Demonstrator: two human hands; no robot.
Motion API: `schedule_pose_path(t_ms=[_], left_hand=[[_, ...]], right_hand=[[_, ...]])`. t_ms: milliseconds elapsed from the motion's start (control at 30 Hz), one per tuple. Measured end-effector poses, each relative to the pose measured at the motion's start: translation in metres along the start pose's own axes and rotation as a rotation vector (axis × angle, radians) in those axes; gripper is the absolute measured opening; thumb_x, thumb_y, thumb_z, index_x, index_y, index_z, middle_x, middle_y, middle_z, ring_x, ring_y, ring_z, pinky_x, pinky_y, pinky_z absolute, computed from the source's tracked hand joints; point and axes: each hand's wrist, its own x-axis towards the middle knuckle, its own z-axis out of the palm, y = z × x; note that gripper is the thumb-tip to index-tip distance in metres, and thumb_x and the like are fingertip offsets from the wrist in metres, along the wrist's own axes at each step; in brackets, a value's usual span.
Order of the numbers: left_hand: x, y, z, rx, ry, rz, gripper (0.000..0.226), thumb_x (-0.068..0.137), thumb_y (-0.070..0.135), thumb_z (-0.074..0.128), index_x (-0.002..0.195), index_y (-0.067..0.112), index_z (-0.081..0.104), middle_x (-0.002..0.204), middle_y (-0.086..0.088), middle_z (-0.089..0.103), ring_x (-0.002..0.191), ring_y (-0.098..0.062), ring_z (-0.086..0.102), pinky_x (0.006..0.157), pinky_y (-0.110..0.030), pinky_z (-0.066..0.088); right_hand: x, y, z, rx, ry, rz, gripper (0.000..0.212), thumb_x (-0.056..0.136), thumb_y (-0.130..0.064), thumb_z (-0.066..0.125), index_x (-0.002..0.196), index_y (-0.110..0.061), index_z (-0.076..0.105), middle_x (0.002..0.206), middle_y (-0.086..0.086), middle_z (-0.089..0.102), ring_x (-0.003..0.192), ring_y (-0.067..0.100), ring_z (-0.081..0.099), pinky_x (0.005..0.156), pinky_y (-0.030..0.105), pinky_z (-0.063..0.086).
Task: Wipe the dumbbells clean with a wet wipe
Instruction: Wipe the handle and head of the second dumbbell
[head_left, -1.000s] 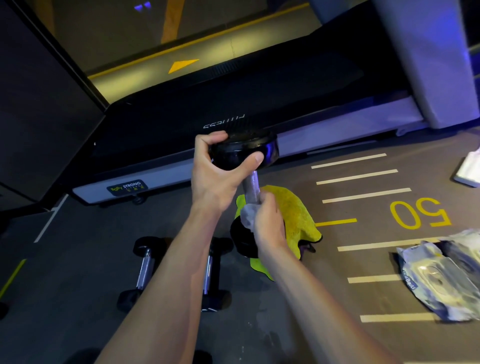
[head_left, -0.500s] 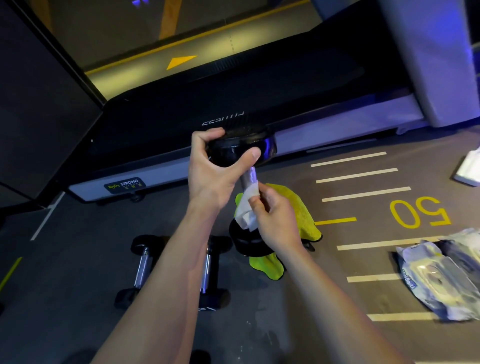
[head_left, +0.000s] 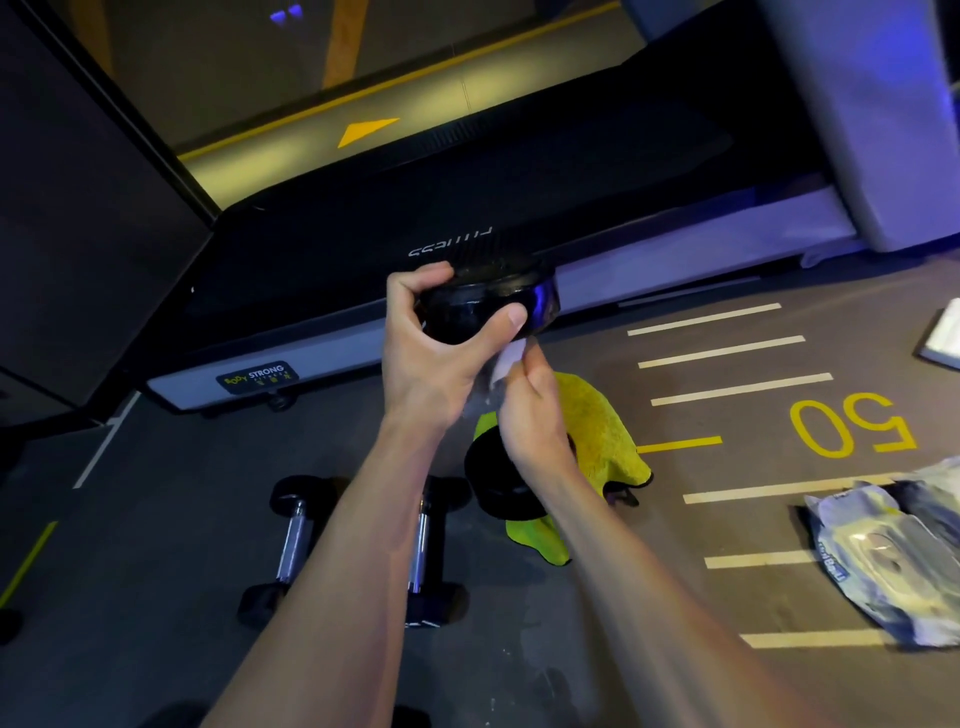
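A black dumbbell (head_left: 488, 306) stands upright, its lower head (head_left: 493, 483) resting on a yellow cloth (head_left: 597, 431). My left hand (head_left: 431, 353) grips the upper head from the left, thumb across its front. My right hand (head_left: 530, 410) pinches a white wet wipe (head_left: 506, 364) around the top of the chrome handle, just under the upper head. The handle is hidden by both hands. Two more dumbbells (head_left: 293, 545) (head_left: 423, 551) lie side by side on the floor to the left, partly behind my left forearm.
A treadmill (head_left: 467, 208) runs across the back, its grey side rail (head_left: 675, 260) just behind the held dumbbell. A wet wipe packet (head_left: 883, 551) lies on the floor at right. A white object (head_left: 945, 338) sits at the right edge. Floor lines and a yellow "50" mark the ground.
My right hand with the wipe has slid up the handle from near the lower head to just under the upper head. My left hand kept its hold.
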Motion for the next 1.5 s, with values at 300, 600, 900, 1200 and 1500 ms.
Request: schedule_pose_path(t_ms=[300, 600, 900, 1200, 1500], left_hand=[[0.003, -0.004, -0.003, -0.008, 0.020, -0.006, 0.075, 0.066, 0.043, 0.092, 0.127, 0.022, 0.054, 0.126, -0.002, 0.066, 0.113, -0.012, 0.067, 0.098, -0.033, 0.057], [0.003, -0.002, 0.001, -0.014, -0.004, -0.019, 0.076, 0.064, 0.042, 0.093, 0.126, 0.020, 0.055, 0.128, -0.003, 0.066, 0.112, -0.010, 0.068, 0.095, -0.029, 0.056], [0.006, -0.006, 0.000, -0.045, 0.017, -0.034, 0.077, 0.063, 0.044, 0.092, 0.126, 0.020, 0.055, 0.129, -0.002, 0.066, 0.113, -0.009, 0.067, 0.095, -0.027, 0.055], [0.007, -0.004, 0.000, -0.047, 0.034, -0.040, 0.075, 0.059, 0.047, 0.092, 0.122, 0.023, 0.057, 0.127, 0.001, 0.067, 0.113, -0.007, 0.067, 0.098, -0.029, 0.055], [0.009, -0.004, -0.001, -0.068, 0.023, -0.059, 0.069, 0.065, 0.036, 0.095, 0.121, 0.021, 0.059, 0.124, 0.001, 0.069, 0.104, -0.001, 0.067, 0.089, -0.017, 0.051]], right_hand=[[-0.007, -0.006, -0.009, -0.408, -0.010, -0.234, 0.026, 0.102, -0.011, 0.049, 0.089, -0.032, 0.041, 0.080, -0.013, 0.057, 0.078, 0.016, 0.062, 0.060, 0.025, 0.034], [0.012, -0.006, -0.011, -0.166, -0.051, -0.044, 0.020, 0.106, -0.024, 0.047, 0.120, -0.023, 0.062, 0.107, -0.009, 0.073, 0.099, 0.005, 0.066, 0.089, 0.036, 0.054], [0.005, -0.012, 0.001, -0.174, 0.010, -0.105, 0.032, 0.096, -0.028, 0.044, 0.124, -0.019, 0.056, 0.112, -0.004, 0.070, 0.101, 0.012, 0.066, 0.084, 0.031, 0.052], [0.023, -0.011, -0.013, -0.325, -0.136, -0.147, 0.013, 0.093, -0.021, 0.056, 0.083, -0.021, 0.064, 0.055, -0.010, 0.061, 0.048, -0.003, 0.054, 0.053, 0.020, 0.041], [0.018, 0.014, -0.051, -0.410, -0.518, -0.029, 0.029, 0.080, -0.009, 0.065, 0.103, -0.025, 0.055, 0.091, -0.010, 0.066, 0.080, -0.001, 0.062, 0.075, 0.019, 0.048]])
